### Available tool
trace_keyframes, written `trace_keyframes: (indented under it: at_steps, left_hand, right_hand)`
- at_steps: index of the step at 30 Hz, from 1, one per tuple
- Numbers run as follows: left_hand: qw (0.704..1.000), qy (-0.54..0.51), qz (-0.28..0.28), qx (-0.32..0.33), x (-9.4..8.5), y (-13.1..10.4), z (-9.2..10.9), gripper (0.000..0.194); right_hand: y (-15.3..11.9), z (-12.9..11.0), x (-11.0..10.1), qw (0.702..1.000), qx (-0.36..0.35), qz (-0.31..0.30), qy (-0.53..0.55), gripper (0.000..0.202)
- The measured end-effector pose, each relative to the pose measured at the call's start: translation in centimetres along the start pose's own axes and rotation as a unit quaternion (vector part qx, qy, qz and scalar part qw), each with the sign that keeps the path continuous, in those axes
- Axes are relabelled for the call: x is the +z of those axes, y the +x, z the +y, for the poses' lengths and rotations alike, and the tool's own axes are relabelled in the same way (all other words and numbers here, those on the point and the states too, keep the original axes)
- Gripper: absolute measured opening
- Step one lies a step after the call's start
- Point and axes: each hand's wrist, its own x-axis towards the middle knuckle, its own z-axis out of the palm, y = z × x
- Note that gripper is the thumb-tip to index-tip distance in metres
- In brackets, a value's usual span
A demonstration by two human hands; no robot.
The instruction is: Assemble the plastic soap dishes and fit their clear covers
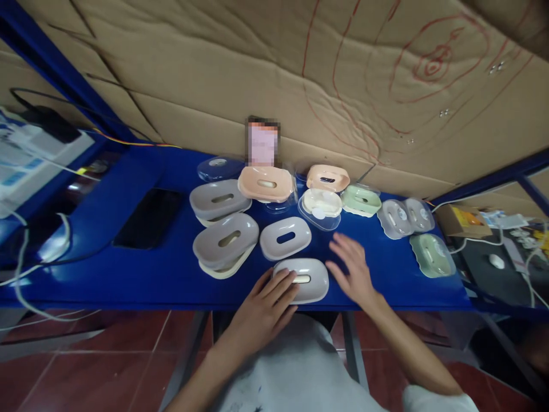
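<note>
A grey oval soap dish [319,280] with a slot in its middle sits at the table's front edge. My left hand [272,300] lies over its left side, fingers stretched out and resting on it; a cream-coloured part shows in the slot. To the right of this dish, my right hand [351,266] is held open with the fingers apart and nothing in them. Just behind is another grey dish part [286,238], blue tabletop showing through its slot. Left of that, more grey dishes [226,237] are stacked with cream pieces [227,268] underneath.
Peach dishes [266,183], a white dish [322,202], a green dish [361,199] and clear lids [219,168] stand at the back. Lidded grey [394,218] and green boxes [432,255] are on the right. A black phone [148,218] lies left. Cardboard [193,74] walls the rear.
</note>
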Motion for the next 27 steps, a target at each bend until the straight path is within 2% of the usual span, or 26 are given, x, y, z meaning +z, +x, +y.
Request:
trace_keyframes:
  at_steps: [2, 4, 6, 8, 11, 15, 17, 20, 21, 22, 25, 27]
  left_hand:
    - [1.0, -0.007, -0.006, 0.008, 0.1, 0.4, 0.0, 0.032]
    - [1.0, -0.009, -0.013, 0.007, 0.1, 0.8, 0.1, 0.032]
    - [1.0, -0.012, -0.019, -0.007, 0.1, 0.9, 0.1, 0.033]
    - [0.999, -0.021, -0.021, -0.027, 0.1, 0.8, 0.2, 0.035]
    - [0.998, -0.043, -0.016, -0.044, 0.1, 0.6, 0.1, 0.038]
    - [0.997, -0.066, -0.021, -0.042, 0.3, 1.1, -0.3, 0.039]
    - [0.996, -0.074, -0.036, -0.04, 0.3, 1.6, -0.5, 0.04]
    - [0.994, -0.083, -0.051, -0.057, 0.4, 2.1, -0.6, 0.049]
    - [0.992, -0.09, -0.052, -0.074, 0.5, 2.2, -0.6, 0.055]
    - [0.989, -0.099, -0.052, -0.093, 0.5, 2.3, -0.6, 0.062]
    - [0.978, -0.138, -0.052, -0.147, 0.9, 2.4, -0.5, 0.082]
    - [0.972, -0.162, -0.05, -0.162, 1.2, 2.5, -0.6, 0.093]
  right_hand:
    - [2.7, 2.3, 0.1, 0.996, 0.086, -0.007, 0.011, 0.042]
    - [4.5, 4.0, 0.3, 0.99, 0.118, -0.025, 0.071, 0.03]
    - [4.8, 5.0, 0.2, 0.983, 0.135, -0.015, 0.12, 0.028]
    - [3.4, 5.3, -0.4, 0.978, 0.157, 0.009, 0.137, 0.032]
    - [-0.2, 5.4, -1.9, 0.962, 0.218, 0.038, 0.159, 0.042]
    - [-4.5, 5.7, -3.4, 0.944, 0.302, 0.087, 0.098, 0.048]
    - [-5.7, 5.7, -3.8, 0.956, 0.283, 0.059, 0.055, 0.052]
    - [-6.8, 5.7, -4.2, 0.977, 0.192, -0.087, 0.023, 0.064]
    - [-7.0, 5.7, -4.4, 0.979, 0.165, -0.114, 0.019, 0.065]
    - [-7.1, 5.6, -4.5, 0.981, 0.152, -0.115, 0.021, 0.065]
    - [-6.8, 4.7, -4.9, 0.987, 0.136, -0.062, 0.061, 0.06]
    - [-6.1, 3.2, -5.0, 0.988, 0.102, -0.079, 0.09, 0.061]
